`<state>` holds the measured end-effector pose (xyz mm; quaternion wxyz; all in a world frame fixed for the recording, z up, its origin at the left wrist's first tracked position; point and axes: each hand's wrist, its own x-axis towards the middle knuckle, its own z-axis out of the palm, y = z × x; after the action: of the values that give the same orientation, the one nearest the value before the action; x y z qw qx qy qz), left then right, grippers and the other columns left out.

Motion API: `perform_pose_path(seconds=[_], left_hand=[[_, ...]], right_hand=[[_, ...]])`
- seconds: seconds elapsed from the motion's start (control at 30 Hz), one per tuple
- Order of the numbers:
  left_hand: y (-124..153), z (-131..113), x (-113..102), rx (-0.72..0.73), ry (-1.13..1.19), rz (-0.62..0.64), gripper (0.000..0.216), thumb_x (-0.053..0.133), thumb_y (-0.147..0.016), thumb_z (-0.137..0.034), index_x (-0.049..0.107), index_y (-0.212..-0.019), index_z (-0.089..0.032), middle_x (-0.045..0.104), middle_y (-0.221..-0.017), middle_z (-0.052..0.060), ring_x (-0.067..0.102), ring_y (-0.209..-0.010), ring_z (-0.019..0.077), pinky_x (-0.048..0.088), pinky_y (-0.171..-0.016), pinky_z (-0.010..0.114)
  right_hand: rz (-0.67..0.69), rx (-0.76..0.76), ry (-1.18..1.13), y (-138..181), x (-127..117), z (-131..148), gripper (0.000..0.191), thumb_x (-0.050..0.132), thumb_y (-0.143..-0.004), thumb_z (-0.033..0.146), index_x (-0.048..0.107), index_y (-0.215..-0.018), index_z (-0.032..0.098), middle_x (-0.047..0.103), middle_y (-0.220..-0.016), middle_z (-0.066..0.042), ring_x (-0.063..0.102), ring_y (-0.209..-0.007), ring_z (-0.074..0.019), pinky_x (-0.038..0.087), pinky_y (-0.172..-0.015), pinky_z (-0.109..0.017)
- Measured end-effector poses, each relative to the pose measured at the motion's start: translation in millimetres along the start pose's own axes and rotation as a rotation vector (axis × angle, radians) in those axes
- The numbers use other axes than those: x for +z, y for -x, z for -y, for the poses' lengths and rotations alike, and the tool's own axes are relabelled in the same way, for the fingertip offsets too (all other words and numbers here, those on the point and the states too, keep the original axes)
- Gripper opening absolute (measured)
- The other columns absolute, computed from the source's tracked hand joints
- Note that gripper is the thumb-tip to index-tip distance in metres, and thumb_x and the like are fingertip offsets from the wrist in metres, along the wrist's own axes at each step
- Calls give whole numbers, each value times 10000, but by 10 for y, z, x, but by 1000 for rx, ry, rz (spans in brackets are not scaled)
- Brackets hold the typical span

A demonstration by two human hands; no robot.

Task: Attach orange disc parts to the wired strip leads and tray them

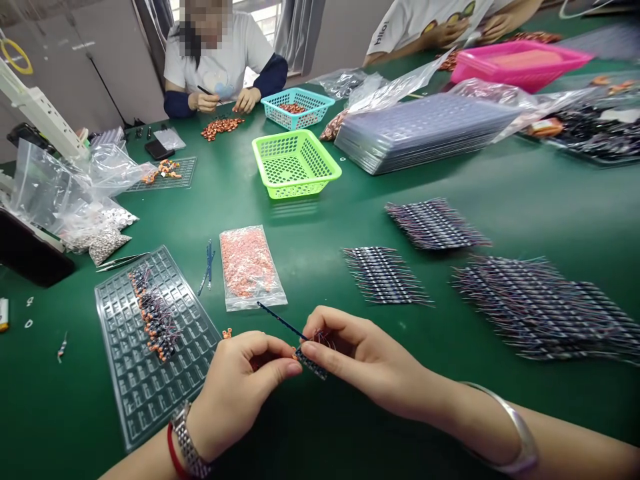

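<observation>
My left hand pinches a tiny orange piece between thumb and forefinger, partly hidden by the fingertips. Just beside it, my right hand is closed on a dark strip of small wired parts; fine reddish wires show between its fingers. A thin dark blue stick juts from that grip, up to the left. Left of my left hand lies a clear compartment tray, carrying a row of small orange-and-black wired parts. A few loose orange pieces lie behind my left hand.
Ahead is a bag of orange pieces, near blue strips and tweezers. Wired strips lie in stacks at right. Farther back are a green basket, a blue basket and stacked clear trays. Two people work opposite.
</observation>
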<state>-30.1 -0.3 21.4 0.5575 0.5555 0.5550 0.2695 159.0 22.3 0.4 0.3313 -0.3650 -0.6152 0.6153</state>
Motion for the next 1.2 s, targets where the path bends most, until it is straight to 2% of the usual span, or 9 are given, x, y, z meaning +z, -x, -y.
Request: perform_pose_path(seconds=[0.33,0.67,0.83,0.97,1.07,1.2], left_hand=[[-6,33,-24,-54,111,64,168,684,-761,-331,707,-789,-167,673,-778,17,555,-731,150,415,-688,243],[-42,14,-27,-26,85,90,147,667,-781,-316,725,-776,-180,647,-721,0,525,-700,141,416,-702,244],[-26,27,-22,-29,91,115,156,675,-790,-322,724,-808,-176,668,-771,13,555,-753,156,422,-737,256],[-34,29,-43,-56,172,133,188,729,-757,-340,720,-827,-166,655,-772,14,544,-744,143,417,-705,239],[-44,24,-50,-65,215,163,220,716,-785,-378,719,-789,-158,612,-691,3,497,-672,117,399,-651,224],[-49,53,-42,-80,293,185,228,711,-809,-386,721,-788,-159,614,-686,5,497,-662,105,396,-650,218]], right_hand=[[27,25,-111,-12,4,0,454,653,-895,603,519,-833,173,479,-684,26,421,-602,-129,341,-535,-235],[50,25,-222,17,53,69,422,670,-898,556,486,-851,179,477,-683,40,413,-589,-115,331,-531,-227],[36,42,-217,21,63,105,425,671,-887,556,483,-847,177,491,-685,34,413,-587,-115,327,-527,-228],[-3,61,-223,16,61,111,420,680,-868,550,475,-834,184,467,-656,49,405,-573,-115,309,-506,-222],[-4,62,-229,15,64,123,398,677,-868,525,474,-834,185,478,-659,47,407,-572,-114,310,-509,-222],[-1,71,-237,19,74,153,396,679,-859,520,468,-826,187,501,-664,39,423,-578,-117,317,-517,-224]])
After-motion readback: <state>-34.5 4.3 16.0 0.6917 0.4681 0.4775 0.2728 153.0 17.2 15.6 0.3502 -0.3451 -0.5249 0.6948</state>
